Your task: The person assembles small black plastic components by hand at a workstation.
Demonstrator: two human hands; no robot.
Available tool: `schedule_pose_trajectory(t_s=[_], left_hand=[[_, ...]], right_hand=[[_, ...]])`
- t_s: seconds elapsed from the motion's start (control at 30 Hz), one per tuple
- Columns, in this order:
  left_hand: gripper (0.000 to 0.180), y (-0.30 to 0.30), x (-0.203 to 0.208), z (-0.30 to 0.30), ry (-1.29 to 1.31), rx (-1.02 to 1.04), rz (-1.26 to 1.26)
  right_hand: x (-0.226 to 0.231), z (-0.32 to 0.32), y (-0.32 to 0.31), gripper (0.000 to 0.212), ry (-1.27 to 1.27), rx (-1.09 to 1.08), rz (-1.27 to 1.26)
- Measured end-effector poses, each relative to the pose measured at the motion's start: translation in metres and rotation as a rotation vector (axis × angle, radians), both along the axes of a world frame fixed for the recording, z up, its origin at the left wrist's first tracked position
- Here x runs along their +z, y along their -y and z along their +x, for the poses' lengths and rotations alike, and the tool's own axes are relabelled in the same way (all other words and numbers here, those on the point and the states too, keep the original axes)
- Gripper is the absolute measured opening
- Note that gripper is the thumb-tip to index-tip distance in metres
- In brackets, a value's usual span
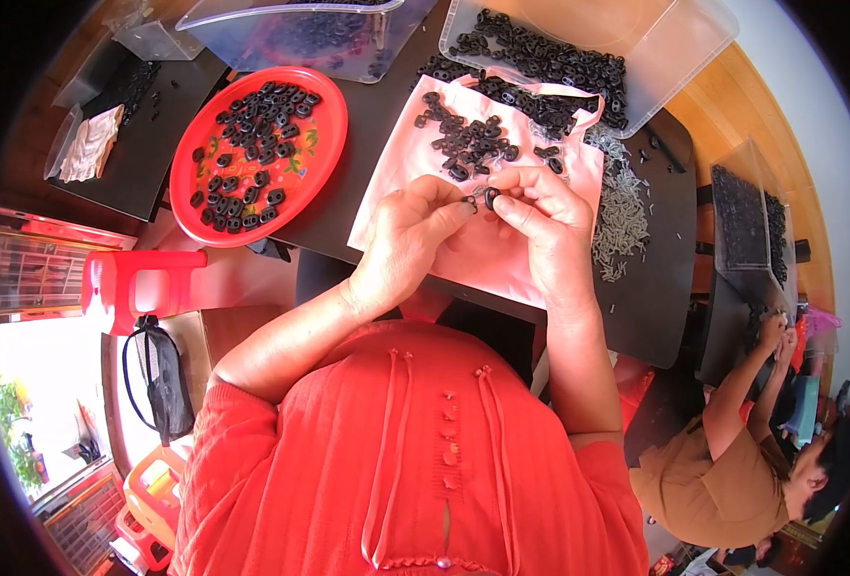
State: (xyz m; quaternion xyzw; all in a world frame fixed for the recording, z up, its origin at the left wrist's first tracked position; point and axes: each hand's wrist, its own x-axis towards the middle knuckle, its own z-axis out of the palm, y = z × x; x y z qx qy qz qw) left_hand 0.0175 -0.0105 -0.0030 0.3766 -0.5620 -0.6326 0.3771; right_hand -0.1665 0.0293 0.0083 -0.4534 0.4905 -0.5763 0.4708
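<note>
In front of me, over a pink cloth (pixel 401 206), both hands are brought close together. My left hand (pixel 407 235) is closed, thumb against forefinger, on a tiny dark piece (pixel 471 202) whose kind is too small to make out. A small black oval plastic piece (pixel 491 198) is pinched in the fingertips of my right hand (pixel 548 219). The two pieces are nearly touching. Just beyond the fingers lies a loose heap of black plastic pieces (pixel 473 144). Right of the cloth, many small silvery pins or springs (pixel 619 216) are spread on the dark table (pixel 670 221).
A red round tray (pixel 336 115) on the left holds black two-holed pieces. Clear plastic bins (pixel 674 43) with black parts stand at the back. A red stool (pixel 108 288) is at left. At right, a co-worker in brown (pixel 722 470) works beside another clear bin (pixel 746 259).
</note>
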Motion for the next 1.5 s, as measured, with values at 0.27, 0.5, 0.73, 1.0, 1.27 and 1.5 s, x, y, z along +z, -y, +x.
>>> schedule_pose_trajectory(t_s=[0.27,0.5,0.73,1.0,1.27,1.5], left_hand=[[0.012,0.002,-0.006,0.000,-0.041,-0.022,0.011],[0.012,0.000,-0.006,-0.001,-0.050,-0.024,0.020],[0.012,-0.003,-0.008,-0.005,-0.099,-0.014,0.021],[0.011,-0.005,-0.007,-0.007,-0.274,-0.031,0.158],[0.010,-0.007,-0.011,-0.006,-0.277,-0.035,0.155],[0.011,-0.008,-0.012,-0.008,-0.410,-0.018,0.135]], right_hand=[[-0.001,0.002,-0.001,0.017,-0.043,0.016,-0.035],[-0.005,0.003,-0.001,0.018,-0.034,0.027,-0.026],[-0.008,0.007,-0.002,0.017,0.013,-0.028,-0.068],[-0.009,0.004,-0.002,0.014,0.141,-0.019,-0.028],[-0.009,0.006,-0.003,0.013,0.040,-0.024,-0.082],[-0.004,0.006,-0.005,0.013,0.069,-0.031,-0.085]])
